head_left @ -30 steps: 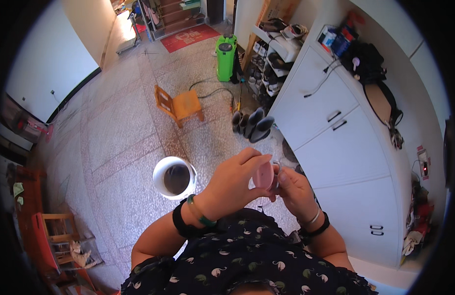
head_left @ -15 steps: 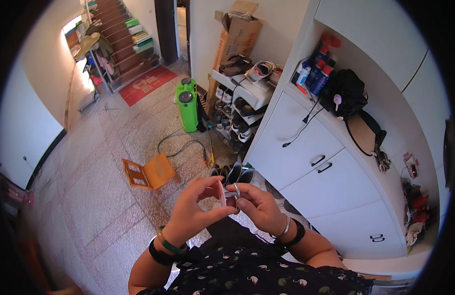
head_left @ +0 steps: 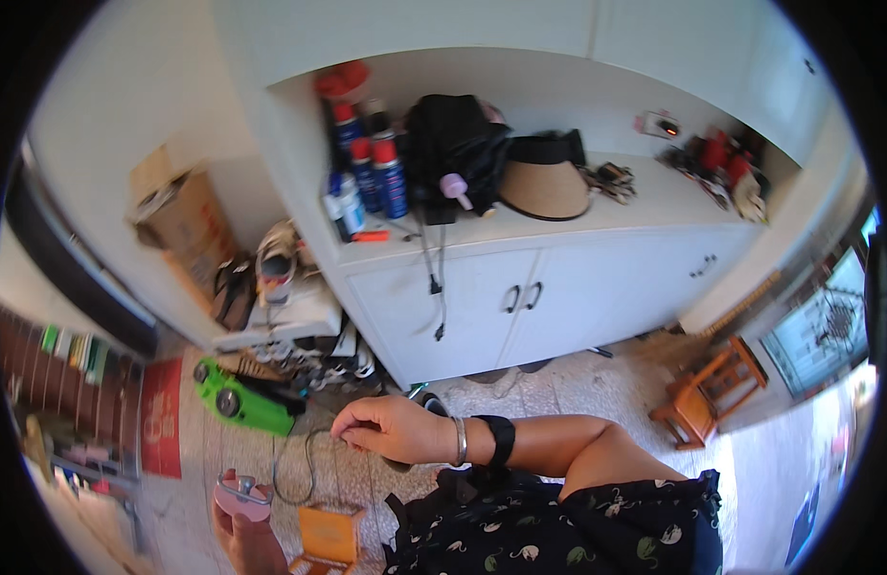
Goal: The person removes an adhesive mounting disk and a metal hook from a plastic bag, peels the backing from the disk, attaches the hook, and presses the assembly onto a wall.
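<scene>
My left hand [head_left: 240, 541] is low at the left, closed round a flat pink disc [head_left: 240, 505] with a grey metal handle-like fitting [head_left: 244, 487] on its upper face. The fingers behind the disc are partly hidden. Apart from it, my right hand [head_left: 391, 431] is held out before the white cabinet, its fingers curled and pressed together. Whatever is between those fingertips, if anything, cannot be made out. A bracelet and a black band circle the right wrist.
A white cabinet [head_left: 443, 350] bears spray cans [head_left: 389, 180], a black bag [head_left: 455, 144] and a sun visor [head_left: 546, 187]. Left of it are a shoe rack [head_left: 281, 326] and a green tank sprayer [head_left: 242, 402]. A small wooden chair [head_left: 329, 535] stands low down; another wooden chair [head_left: 707, 398] is at right.
The view has swung right toward the cabinet. My hands, together on the pink disc before, are now apart; the right has let go and the left keeps the disc.
</scene>
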Tool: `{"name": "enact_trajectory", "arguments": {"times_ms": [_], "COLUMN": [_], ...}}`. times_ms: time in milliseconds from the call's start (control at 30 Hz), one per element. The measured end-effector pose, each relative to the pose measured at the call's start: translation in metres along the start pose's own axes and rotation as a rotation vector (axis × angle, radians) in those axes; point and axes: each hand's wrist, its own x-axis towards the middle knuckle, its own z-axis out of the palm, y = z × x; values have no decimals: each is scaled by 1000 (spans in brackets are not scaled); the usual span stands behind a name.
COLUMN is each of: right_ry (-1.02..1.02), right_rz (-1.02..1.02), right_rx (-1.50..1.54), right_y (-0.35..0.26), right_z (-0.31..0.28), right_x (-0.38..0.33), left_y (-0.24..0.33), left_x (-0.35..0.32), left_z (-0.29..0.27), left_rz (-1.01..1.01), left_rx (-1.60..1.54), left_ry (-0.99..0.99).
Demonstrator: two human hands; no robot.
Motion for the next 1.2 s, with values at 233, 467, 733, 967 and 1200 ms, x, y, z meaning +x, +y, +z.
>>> {"name": "enact_trajectory", "arguments": {"times_ms": [233, 467, 733, 967, 1200], "right_ry": [596, 1069, 1202, 1279, 1648], "right_rz": [139, 346, 374, 304, 239], "right_rx": [-266, -181, -74, -91, -24], "right_y": [4, -33, -27, -48, -31], "right_z": [-47, -44, -36, -67, -50], "right_x": [-61, -150, -202, -235, -303], "left_y": [-22, -50, -44, -48, -68], "left_x": [93, 121, 103, 96, 102], "left_z": [15, 86, 117, 128, 207], "left_rz": [-64, -229, -242, -169, -226], "left_rx": [-142, -312, -213, -148, -121], "left_ry": [-158, -495, -588, -546, -898]}}
